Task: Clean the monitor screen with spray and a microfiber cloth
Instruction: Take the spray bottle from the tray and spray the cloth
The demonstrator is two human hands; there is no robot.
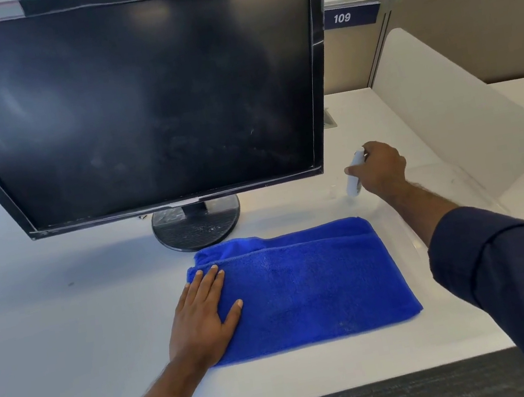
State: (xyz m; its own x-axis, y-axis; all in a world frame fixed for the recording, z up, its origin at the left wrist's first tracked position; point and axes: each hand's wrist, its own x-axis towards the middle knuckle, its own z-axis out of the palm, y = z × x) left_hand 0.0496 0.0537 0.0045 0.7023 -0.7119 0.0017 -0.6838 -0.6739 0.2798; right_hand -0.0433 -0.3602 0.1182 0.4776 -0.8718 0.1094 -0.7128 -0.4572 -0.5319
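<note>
Two hands were ready, but no cleaning had started yet.
Your right hand (378, 166) was closed around the spray bottle (354, 176) on the bench (68, 334); your left hand (202, 315) lay flat and open on the blue cloth (313, 286). You had not wiped the dusty monitor screen (134, 105).

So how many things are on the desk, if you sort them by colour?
Black: 1, the monitor
Blue: 1, the cloth, with the left hand flat on it
White: 1, the spray bottle, with the right hand around it
Total: 3
</note>
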